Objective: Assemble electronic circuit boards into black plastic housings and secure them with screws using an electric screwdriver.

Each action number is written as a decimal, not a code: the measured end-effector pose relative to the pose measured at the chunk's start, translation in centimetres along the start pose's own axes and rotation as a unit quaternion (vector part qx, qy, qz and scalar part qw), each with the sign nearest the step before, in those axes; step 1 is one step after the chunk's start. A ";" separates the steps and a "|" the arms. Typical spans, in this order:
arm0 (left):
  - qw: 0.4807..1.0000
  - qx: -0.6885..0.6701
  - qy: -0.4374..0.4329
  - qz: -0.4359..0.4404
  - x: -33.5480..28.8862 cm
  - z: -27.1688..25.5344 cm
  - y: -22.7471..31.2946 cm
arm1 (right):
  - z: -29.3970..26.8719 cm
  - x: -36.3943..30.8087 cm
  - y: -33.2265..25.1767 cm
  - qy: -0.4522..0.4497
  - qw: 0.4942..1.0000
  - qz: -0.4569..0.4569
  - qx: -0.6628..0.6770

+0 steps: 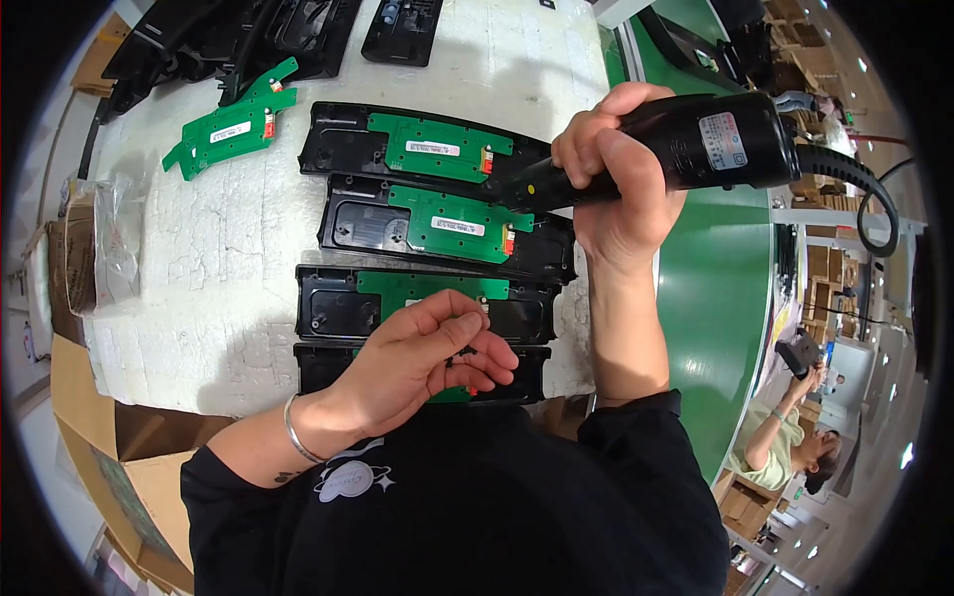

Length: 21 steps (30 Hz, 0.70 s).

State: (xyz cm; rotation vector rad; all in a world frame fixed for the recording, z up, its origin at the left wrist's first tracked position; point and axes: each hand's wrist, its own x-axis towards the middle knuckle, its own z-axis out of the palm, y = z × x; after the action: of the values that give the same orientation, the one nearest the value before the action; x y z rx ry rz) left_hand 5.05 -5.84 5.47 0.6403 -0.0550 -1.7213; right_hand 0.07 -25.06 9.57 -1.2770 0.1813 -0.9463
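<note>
My right hand (pixel 631 194) is wrapped round a black corded electric screwdriver (pixel 686 139). The tool lies nearly level, its narrow end pointing left over the facing edges of two black plastic housings (pixel 338 149). Its tip blends into the black plastic, so contact cannot be made out. Each housing carries a green circuit board (pixel 462 224) with a white label and a red-and-white connector. Above the nearer housings (pixel 333 304), my left hand (pixel 407 353) is closed, thumb and forefinger pinched together. Small dark pieces that look like screws (pixel 465 353) show in its curled fingers.
On the white foam surface (pixel 199 288), loose green boards (pixel 224 137) lie at the far left. More black housings (pixel 402 25) are behind. Cardboard boxes (pixel 149 477) stand at the left, a green surface (pixel 711 338) at the right. Another person (pixel 785 452) is beyond it.
</note>
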 end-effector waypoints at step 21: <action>0.991 -0.117 0.042 0.056 0.6 -0.2 0.1 | 1.9 -2.5 -8.0 -0.225 0.966 -0.072 0.109</action>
State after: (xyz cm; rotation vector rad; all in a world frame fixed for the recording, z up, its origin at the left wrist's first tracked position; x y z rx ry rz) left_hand 5.12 -6.38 5.07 0.5245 0.1643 -1.5631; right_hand -4.29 -21.88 16.19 -1.2772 -0.3646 -0.7508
